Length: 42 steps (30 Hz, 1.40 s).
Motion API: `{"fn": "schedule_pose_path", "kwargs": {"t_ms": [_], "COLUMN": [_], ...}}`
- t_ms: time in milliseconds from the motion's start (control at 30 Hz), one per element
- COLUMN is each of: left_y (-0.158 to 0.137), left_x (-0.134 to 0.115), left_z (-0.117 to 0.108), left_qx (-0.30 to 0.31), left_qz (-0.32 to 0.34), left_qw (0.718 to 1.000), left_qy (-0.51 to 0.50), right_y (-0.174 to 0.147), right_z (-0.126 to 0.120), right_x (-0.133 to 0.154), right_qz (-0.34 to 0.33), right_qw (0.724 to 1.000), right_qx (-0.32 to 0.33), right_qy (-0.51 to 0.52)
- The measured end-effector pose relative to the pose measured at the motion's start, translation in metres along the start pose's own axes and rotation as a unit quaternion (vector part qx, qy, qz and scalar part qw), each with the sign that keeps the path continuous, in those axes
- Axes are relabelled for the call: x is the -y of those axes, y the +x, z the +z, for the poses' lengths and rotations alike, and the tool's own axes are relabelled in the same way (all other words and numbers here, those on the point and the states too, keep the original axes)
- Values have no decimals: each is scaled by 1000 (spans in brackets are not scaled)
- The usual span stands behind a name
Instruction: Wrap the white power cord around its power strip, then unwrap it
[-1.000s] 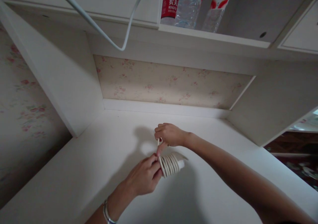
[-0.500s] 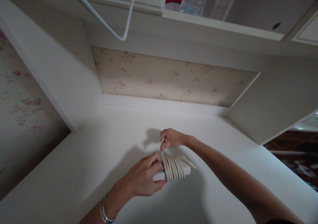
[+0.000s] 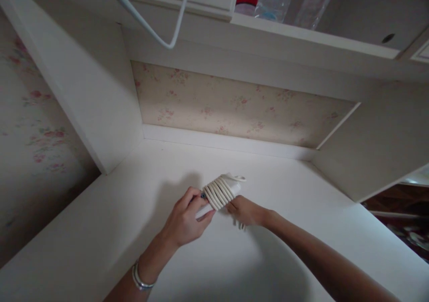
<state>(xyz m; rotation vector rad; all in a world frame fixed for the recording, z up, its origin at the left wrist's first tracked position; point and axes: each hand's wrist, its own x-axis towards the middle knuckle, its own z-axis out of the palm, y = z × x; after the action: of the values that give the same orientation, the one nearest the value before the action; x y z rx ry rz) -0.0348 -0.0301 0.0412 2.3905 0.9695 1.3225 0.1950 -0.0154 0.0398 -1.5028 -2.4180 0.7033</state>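
My left hand (image 3: 185, 219) grips one end of a white power strip (image 3: 203, 211), thumb below and fingers on top. Several turns of cream power cord (image 3: 219, 192) are wound side by side around the strip's middle. A small loop of cord (image 3: 240, 178) sticks out past the far end. Just right of and below the strip is my right hand (image 3: 250, 210), its fingers closed and partly hidden behind the strip. Blurred plug prongs (image 3: 240, 225) poke out under that hand. A silver bangle (image 3: 140, 277) circles my left wrist.
Beneath my hands lies a white desktop (image 3: 167, 168), with side panels left and right. Above it, a shelf (image 3: 311, 36) holds several plastic bottles (image 3: 275, 0). A pale bent tube (image 3: 170, 45) hangs at the upper left.
The strip has risen and tilted in my left hand. My right hand has moved from above the strip, where it held the cord taut, down to its right underside. Plug prongs now show.
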Motion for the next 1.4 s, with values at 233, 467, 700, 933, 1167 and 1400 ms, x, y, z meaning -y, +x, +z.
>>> {"fn": "schedule_pose_path", "kwargs": {"t_ms": [233, 467, 700, 933, 1167, 1400], "left_y": [2, 1, -3, -8, -5, -7], "left_x": [6, 12, 17, -2, -19, -32], "left_z": [15, 26, 31, 45, 51, 57], "left_qx": [13, 60, 130, 150, 148, 159], "left_qz": [-42, -44, -38, -32, -64, -42], "left_qw": [993, 980, 964, 968, 976, 982], "left_qy": [107, 183, 231, 197, 148, 87], "right_y": [-19, -14, -16, -12, 2, 4], "right_z": [30, 62, 64, 67, 67, 67], "right_x": [31, 33, 26, 19, 0, -22], "right_qz": [40, 30, 7, 76, 171, 214], "right_qw": [942, 830, 882, 885, 799, 801], "right_qx": [-10, -60, -149, -311, -404, -432], "right_qy": [332, 553, 446, 338, 411, 354]}}
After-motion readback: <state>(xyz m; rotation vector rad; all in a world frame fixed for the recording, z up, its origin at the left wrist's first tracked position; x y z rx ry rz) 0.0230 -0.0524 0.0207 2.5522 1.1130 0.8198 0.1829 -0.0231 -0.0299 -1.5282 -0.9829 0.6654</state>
